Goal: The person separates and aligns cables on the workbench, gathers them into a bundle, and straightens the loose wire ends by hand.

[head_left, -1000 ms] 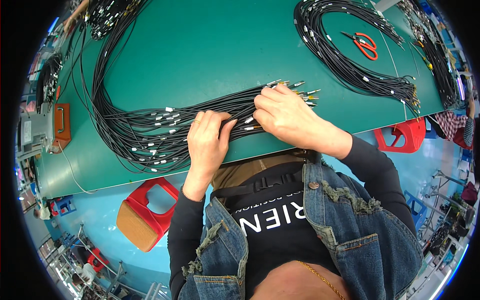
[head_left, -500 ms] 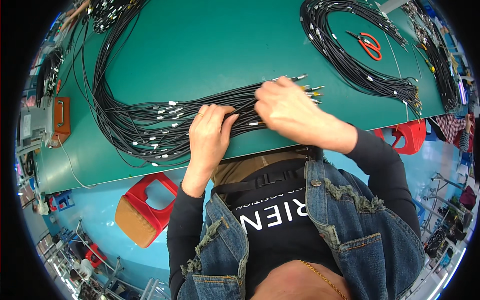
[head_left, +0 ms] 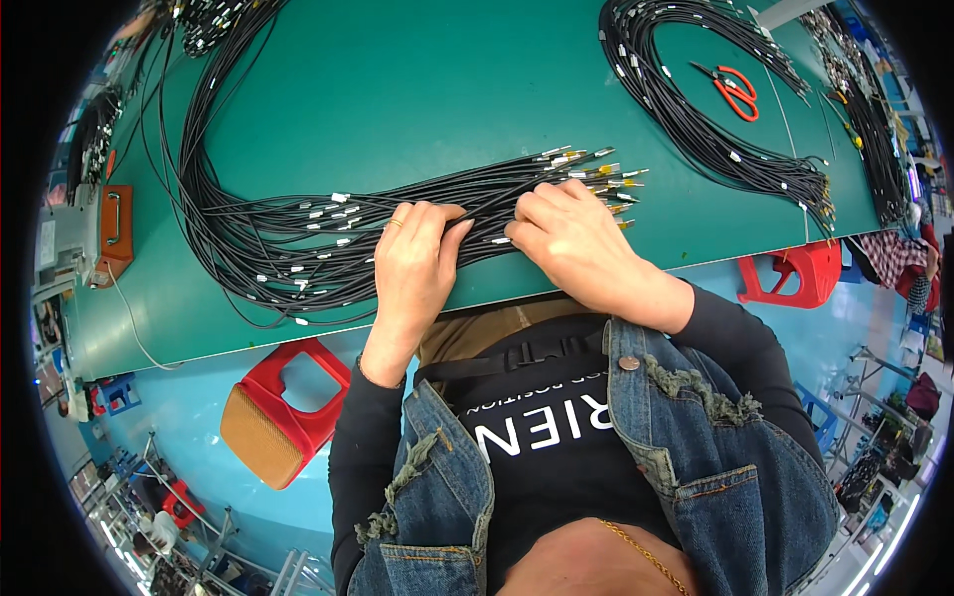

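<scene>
Surface: green table (head_left: 417, 89) seen from my head view, its near edge running across in front of me, pale blue floor below it.
Bundle: black cables (head_left: 298, 233) lie flat on the table, long axis left to right, rising slightly toward the right.
Ends: the tips (head_left: 596, 174), metal and yellow, point right and fan out just past my right hand; to the left the cables curve up and away toward the far corner.
Labels: small white sleeves sit scattered along the cables, mostly left of my left hand.
Left hand (head_left: 417, 253): palm down, fingers half curled over the cables, pressing on them; a ring on one finger.
Right hand (head_left: 571, 238): palm down on the cables near the tips, fingers bent; whether it pinches any single cable I cannot tell.
Coil (head_left: 696, 129): a second black cable loop, far right, well apart from my hands.
Scissors (head_left: 733, 89): red handles, lying inside that loop.
Stools: red stool (head_left: 288, 407) under the table on my left, another red one (head_left: 795, 278) on my right.
Box (head_left: 114, 228): orange, at the table's left edge.
</scene>
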Motion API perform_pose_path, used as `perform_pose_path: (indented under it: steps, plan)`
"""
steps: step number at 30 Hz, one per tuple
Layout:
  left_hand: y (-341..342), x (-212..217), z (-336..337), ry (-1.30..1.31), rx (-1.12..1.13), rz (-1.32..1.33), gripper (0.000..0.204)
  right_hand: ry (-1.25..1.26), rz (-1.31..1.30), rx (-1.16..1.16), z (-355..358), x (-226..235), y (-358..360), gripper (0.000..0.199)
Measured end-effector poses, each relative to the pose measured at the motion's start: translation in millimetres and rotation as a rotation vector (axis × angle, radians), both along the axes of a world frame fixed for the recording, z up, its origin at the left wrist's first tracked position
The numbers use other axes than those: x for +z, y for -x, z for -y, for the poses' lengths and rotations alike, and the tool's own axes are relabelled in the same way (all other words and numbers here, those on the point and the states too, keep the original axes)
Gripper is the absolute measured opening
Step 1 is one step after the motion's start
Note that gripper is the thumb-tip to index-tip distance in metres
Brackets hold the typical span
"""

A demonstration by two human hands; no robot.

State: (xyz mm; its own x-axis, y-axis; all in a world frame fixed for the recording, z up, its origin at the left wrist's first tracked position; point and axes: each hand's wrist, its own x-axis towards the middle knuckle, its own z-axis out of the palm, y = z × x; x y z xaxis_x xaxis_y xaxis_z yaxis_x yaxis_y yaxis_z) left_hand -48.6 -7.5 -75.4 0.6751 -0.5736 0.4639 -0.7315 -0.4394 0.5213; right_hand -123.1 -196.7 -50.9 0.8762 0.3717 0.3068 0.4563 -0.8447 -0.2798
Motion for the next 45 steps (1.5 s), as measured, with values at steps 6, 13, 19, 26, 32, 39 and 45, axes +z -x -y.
perform_pose_path:
  steps: [6, 13, 19, 26, 32, 39, 45]
  plan:
    - [1, 3, -2, -0.017, -0.006, -0.015, 0.015, 0.142, 0.009, 0.061, 6, 6, -1, 0.011]
    - [-1, 2, -12, -0.014, -0.052, -0.013, 0.015, 0.124, -0.040, 0.075, 23, 26, 7, 0.010]
    - [-6, 1, -18, -0.033, -0.086, 0.000, 0.018, 0.055, -0.092, 0.016, 37, 13, 13, 0.011]
    - [-5, 14, -4, -0.167, -0.092, -0.048, 0.027, -0.037, 0.070, -0.090, 38, 8, -1, 0.014]
    - [-10, 11, 4, -0.157, 0.003, -0.036, 0.024, -0.129, 0.149, -0.117, 28, 9, -7, 0.015]
    - [-10, 9, 10, -0.148, 0.072, -0.022, 0.020, -0.220, 0.015, -0.088, 1, -14, 25, 0.016]
    - [-9, 8, 10, -0.136, 0.082, -0.024, 0.020, -0.245, 0.004, -0.086, -4, -18, 25, 0.015]
